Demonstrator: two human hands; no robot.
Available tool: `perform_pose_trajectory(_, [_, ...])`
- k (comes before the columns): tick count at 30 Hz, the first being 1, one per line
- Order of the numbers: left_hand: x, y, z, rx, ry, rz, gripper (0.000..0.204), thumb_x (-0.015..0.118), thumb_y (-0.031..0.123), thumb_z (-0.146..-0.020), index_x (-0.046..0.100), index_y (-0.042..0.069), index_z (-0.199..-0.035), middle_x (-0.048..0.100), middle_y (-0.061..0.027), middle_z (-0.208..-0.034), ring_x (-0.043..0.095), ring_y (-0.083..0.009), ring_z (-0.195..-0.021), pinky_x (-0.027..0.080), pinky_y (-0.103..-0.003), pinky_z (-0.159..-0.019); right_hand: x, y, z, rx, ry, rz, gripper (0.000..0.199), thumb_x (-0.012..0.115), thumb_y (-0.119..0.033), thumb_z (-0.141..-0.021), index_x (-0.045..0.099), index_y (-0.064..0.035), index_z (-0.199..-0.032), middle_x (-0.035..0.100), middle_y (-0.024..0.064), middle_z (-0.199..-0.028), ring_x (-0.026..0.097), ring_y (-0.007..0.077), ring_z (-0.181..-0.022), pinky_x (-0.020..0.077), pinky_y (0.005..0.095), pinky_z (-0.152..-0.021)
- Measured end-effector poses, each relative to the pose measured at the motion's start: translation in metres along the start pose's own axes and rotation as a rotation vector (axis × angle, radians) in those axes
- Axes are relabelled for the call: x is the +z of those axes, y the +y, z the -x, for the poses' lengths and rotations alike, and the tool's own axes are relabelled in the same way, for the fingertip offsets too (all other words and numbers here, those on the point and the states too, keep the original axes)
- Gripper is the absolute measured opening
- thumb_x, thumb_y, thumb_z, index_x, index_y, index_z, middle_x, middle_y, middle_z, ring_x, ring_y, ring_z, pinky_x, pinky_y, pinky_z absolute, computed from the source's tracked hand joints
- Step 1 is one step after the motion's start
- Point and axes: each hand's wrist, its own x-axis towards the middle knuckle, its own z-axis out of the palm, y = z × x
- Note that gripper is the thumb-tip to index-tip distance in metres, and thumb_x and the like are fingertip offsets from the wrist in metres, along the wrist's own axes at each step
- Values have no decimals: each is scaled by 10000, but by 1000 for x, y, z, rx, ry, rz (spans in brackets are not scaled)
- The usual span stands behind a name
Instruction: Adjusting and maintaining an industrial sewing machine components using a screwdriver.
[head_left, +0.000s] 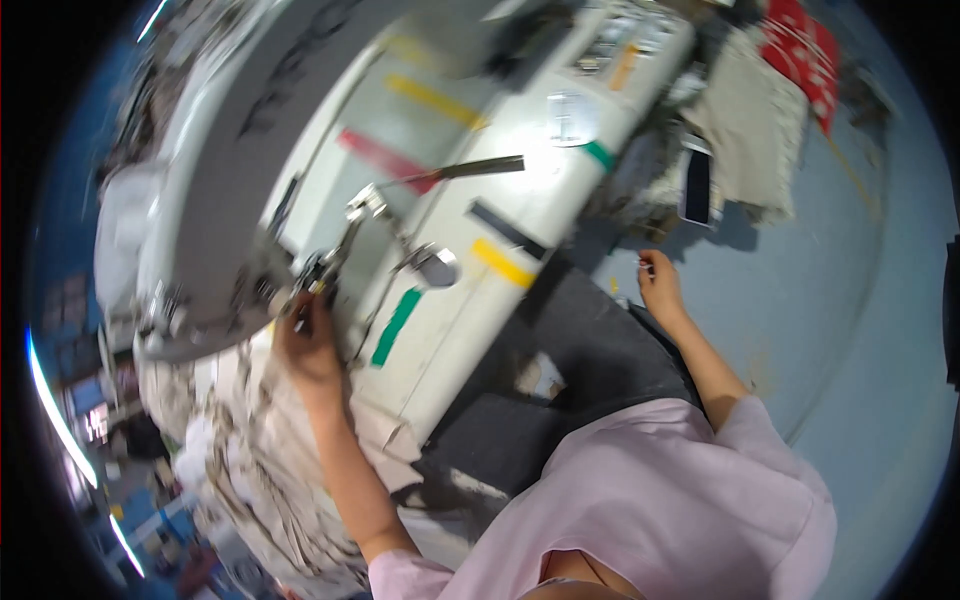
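Observation:
A sewing machine with a grey arm (215, 160) and a pale bed (440, 320) stands on my left. My left hand (310, 350) reaches up to its needle and presser foot area (318, 275). Those fingers are bent, shaded and blurred, so whether they grip anything does not show. Beige fabric (260, 450) lies in folds beside that wrist and hangs off the machine's near end. Away to the right, my right hand (660, 285) is closed, its fingertips drawn together around something small and pale that I cannot make out.
Coloured tape strips (398, 328) mark the bed, where a metal attachment with a round plate (436, 266) sits. Small metal parts (625, 40) lie at the far end. A phone (696, 182), beige cloth (750, 120) and red cloth (803, 50) rest on the blue-grey surface at far right.

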Motion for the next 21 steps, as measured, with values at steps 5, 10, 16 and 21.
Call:
perform_pose_trajectory(5, [14,6,-5,55,-10,-8,150,771,109,-858,715,-3,-941,681,-169,-791,626,-296,-681,482,-384,-639,-5,-122,28,-226,-7,-98,214,590,20,-924,635,23,-1133,636,199,-1100,627,349,-1012,517,425,-892])
perform_pose_trajectory(10, [-1,15,0,-24,-26,12,163,743,81,-865,742,26,-1018,692,-137,-819,651,-263,-710,512,-357,-682,32,-148,49,-631,-29,9,205,617,31,-885,605,35,-1090,556,214,-1128,536,414,-1059,453,468,-942])
perform_pose_trajectory(16, [-4,25,0,-3,-19,-19,146,746,77,-874,735,27,-1011,687,-127,-821,656,-229,-698,514,-343,-674,39,-142,50,-696,9,90,228,625,27,-878,602,19,-1105,539,209,-1158,520,411,-1070,439,486,-954])
perform_pose_trajectory(21, [-1,24,-2,7,-10,-58,140,771,102,-866,727,25,-975,685,-124,-798,657,-247,-680,514,-348,-671,39,-141,49,-686,5,118,233,624,22,-878,603,20,-1110,535,210,-1160,515,409,-1072,434,489,-958])
